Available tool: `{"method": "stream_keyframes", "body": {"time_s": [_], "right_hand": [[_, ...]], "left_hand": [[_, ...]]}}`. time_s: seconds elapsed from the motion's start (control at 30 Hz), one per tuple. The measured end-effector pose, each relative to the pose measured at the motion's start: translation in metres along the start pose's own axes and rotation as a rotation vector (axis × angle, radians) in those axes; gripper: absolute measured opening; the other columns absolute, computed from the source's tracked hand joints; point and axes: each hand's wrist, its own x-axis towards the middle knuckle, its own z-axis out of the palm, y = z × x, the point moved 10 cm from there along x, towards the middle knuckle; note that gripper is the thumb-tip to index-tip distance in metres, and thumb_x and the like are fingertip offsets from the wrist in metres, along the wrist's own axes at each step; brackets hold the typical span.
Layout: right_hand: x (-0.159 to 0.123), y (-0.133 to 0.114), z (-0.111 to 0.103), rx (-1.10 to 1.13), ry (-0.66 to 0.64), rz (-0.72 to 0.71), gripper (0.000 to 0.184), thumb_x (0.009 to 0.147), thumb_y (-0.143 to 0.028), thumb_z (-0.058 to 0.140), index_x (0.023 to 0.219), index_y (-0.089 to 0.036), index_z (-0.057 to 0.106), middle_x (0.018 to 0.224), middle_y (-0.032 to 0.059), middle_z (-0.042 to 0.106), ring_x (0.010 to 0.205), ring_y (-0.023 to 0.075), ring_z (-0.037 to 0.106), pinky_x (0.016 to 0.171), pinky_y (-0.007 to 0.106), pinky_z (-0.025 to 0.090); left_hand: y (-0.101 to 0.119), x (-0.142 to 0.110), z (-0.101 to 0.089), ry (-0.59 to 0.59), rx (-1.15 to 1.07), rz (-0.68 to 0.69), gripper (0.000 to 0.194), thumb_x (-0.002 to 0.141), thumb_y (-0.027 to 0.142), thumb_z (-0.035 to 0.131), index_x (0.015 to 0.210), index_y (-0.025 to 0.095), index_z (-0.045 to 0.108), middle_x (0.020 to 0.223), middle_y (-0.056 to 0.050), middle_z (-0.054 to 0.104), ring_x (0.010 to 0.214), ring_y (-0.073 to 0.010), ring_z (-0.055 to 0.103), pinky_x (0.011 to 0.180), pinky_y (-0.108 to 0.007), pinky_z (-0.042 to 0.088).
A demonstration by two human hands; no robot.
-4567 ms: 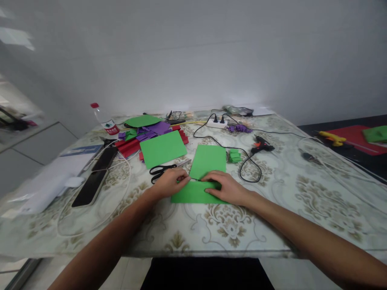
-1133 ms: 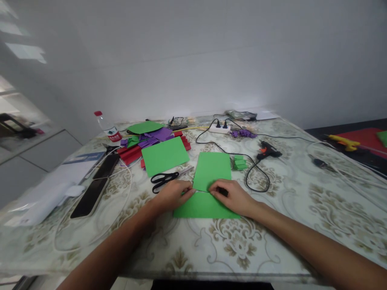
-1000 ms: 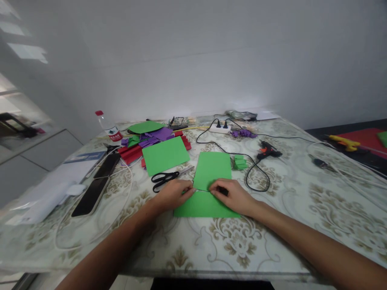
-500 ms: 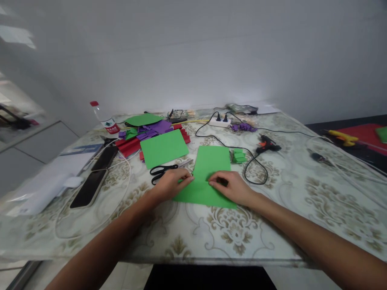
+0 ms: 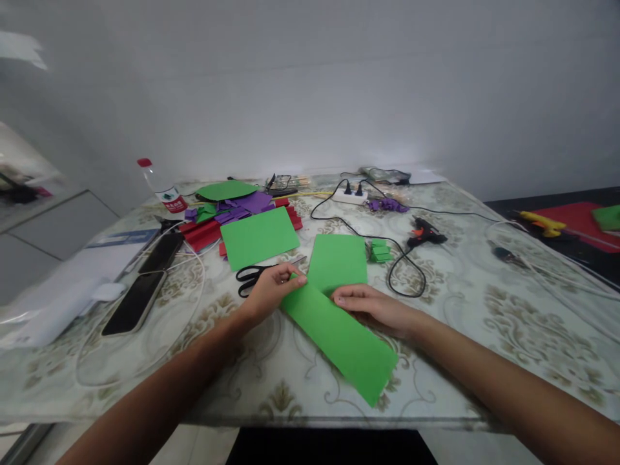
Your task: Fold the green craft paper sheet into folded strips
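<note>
My left hand pinches the upper left end of a green paper strip. The strip slants down to the right, its lower end towards the table's front edge. At the strip's upper edge is my right hand, its thumb and fingers closed there; part of its fingers is hidden. Behind the strip lies a green paper sheet, partly covered by it. Black-handled scissors rest beside my left hand, their blades partly hidden.
Another green sheet lies by red and purple paper pieces. A black glue gun, its looping cord and a power strip are behind my right hand. Left are two phones, white cables and a bottle.
The front green piece now shows as a slanted strip, separate from the sheet behind, its right end swung towards me. My left hand now grips its upper left end.
</note>
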Motion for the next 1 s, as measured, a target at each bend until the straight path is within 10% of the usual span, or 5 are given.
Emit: {"method": "stream_keyframes", "body": {"time_s": [0.3, 0.7, 1.0], "right_hand": [[0.004, 0.028, 0.043, 0.336, -0.265, 0.218, 0.056, 0.1, -0.052, 0.044, 0.117, -0.005, 0.07, 0.117, 0.0197, 0.073, 0.103, 0.0261, 0.073, 0.103, 0.04, 0.048], [0.001, 0.01, 0.027, 0.335, -0.097, 0.019, 0.033, 0.081, -0.036, 0.079, 0.097, -0.017, 0.057, 0.105, 0.0142, 0.076, 0.095, 0.0255, 0.076, 0.095, 0.041, 0.056], [0.005, 0.009, 0.004, 0.224, 0.089, -0.045, 0.047, 0.078, -0.04, 0.081, 0.113, -0.022, 0.056, 0.097, 0.0086, 0.075, 0.088, 0.0254, 0.075, 0.085, 0.04, 0.057]], "left_hand": [[0.015, -0.015, 0.021, -0.04, -0.137, 0.087, 0.031, 0.074, 0.041, 0.083, 0.072, 0.016, 0.065, 0.07, 0.0, 0.061, 0.066, -0.0132, 0.051, 0.061, -0.024, 0.039], [0.008, -0.014, 0.011, 0.036, 0.004, 0.129, 0.035, 0.085, 0.043, 0.073, 0.104, 0.018, 0.057, 0.09, -0.003, 0.06, 0.081, -0.0161, 0.058, 0.07, -0.026, 0.047], [0.037, -0.023, 0.018, -0.008, 0.436, 0.367, 0.024, 0.1, 0.038, 0.05, 0.087, 0.019, 0.055, 0.087, -0.004, 0.056, 0.082, -0.0178, 0.055, 0.076, -0.03, 0.044]]}}
